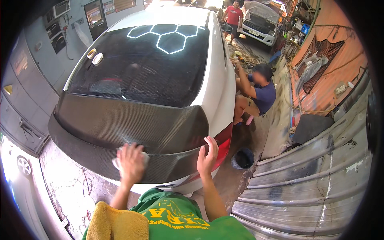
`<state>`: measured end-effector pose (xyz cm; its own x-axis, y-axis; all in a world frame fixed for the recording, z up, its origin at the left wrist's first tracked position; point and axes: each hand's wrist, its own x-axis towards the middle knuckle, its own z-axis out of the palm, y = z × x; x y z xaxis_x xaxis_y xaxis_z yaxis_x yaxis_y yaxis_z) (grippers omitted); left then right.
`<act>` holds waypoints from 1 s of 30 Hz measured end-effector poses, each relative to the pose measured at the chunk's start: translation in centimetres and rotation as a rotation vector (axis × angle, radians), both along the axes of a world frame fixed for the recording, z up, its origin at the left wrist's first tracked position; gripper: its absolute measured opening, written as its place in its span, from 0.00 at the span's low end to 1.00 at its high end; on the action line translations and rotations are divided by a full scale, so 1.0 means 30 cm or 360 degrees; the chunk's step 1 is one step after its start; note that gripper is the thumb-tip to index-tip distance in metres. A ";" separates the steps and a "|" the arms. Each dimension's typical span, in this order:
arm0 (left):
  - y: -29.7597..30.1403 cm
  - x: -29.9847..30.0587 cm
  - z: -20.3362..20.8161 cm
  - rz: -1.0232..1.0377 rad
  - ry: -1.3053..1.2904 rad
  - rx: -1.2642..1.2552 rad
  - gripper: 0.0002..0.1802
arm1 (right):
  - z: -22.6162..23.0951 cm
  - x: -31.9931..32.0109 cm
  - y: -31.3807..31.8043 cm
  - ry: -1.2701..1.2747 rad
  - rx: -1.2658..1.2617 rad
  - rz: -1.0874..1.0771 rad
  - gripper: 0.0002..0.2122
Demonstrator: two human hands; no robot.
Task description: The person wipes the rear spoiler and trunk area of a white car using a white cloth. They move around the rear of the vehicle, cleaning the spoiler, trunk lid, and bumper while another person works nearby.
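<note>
A white car's rear lies before me, with a black carbon-fibre trunk lid [132, 120] and a raised spoiler lip [92, 154] along its rear edge. My left hand [133, 162], slightly blurred, is on the spoiler over a white cloth [117, 162] that shows past its edge. Farther right, my right hand [208, 158] holds nothing, fingers apart, beside the spoiler's right end and the red tail light [225, 146]. Whether it touches the car I cannot tell. Two tape rolls [97, 59] rest on the dark rear window [148, 76].
A co-worker [264, 94] crouches along the car's right side; another person [233, 18] stands farther back. A dark bucket [243, 159] sits on the floor at the right. Corrugated metal sheeting [304, 188] fills the lower right. A yellow towel [116, 222] lies against my green shirt.
</note>
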<state>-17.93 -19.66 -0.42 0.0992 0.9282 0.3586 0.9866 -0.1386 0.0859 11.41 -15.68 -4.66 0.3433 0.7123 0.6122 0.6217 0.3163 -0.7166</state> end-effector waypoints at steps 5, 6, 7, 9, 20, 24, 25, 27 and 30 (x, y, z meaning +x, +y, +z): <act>-0.189 0.202 0.146 -0.0128 -0.0240 -0.0422 0.30 | 0.000 0.001 -0.006 -0.0011 -0.0023 0.0024 0.16; -0.218 0.172 0.163 -0.0031 -0.0229 -0.0505 0.31 | -0.004 0.008 -0.006 -0.0033 -0.0018 0.0023 0.16; -0.239 0.114 0.164 0.0065 -0.0213 -0.0589 0.32 | -0.016 0.013 -0.007 -0.0051 -0.0011 0.0019 0.16; -0.221 -0.100 0.074 0.0477 -0.0070 -0.0440 0.32 | -0.015 0.015 0.001 -0.0066 -0.0008 0.0013 0.16; 0.005 -1.270 -0.459 0.1364 -0.1242 0.0747 0.42 | 0.002 0.010 0.006 -0.0064 -0.0013 0.0067 0.15; -0.134 -0.550 -0.351 0.1374 -0.1663 0.0805 0.41 | -0.011 -0.001 0.006 -0.0038 -0.0002 -0.0005 0.15; -0.159 -0.375 -0.269 0.1317 -0.1599 0.0820 0.42 | -0.015 0.001 0.006 -0.0051 0.0038 -0.0002 0.15; -0.181 -0.156 -0.117 0.1307 -0.1880 0.0736 0.40 | -0.007 -0.008 0.003 -0.0007 -0.0009 -0.0009 0.14; -0.186 -0.256 -0.142 0.1182 -0.1682 0.0600 0.39 | 0.005 -0.011 -0.011 -0.0064 -0.0092 -0.0003 0.14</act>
<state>-25.62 -25.23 -4.69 -0.8613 0.4697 0.1938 0.3234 0.2126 0.9221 11.06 -16.01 -4.51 0.3205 0.7461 0.5835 0.6509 0.2740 -0.7079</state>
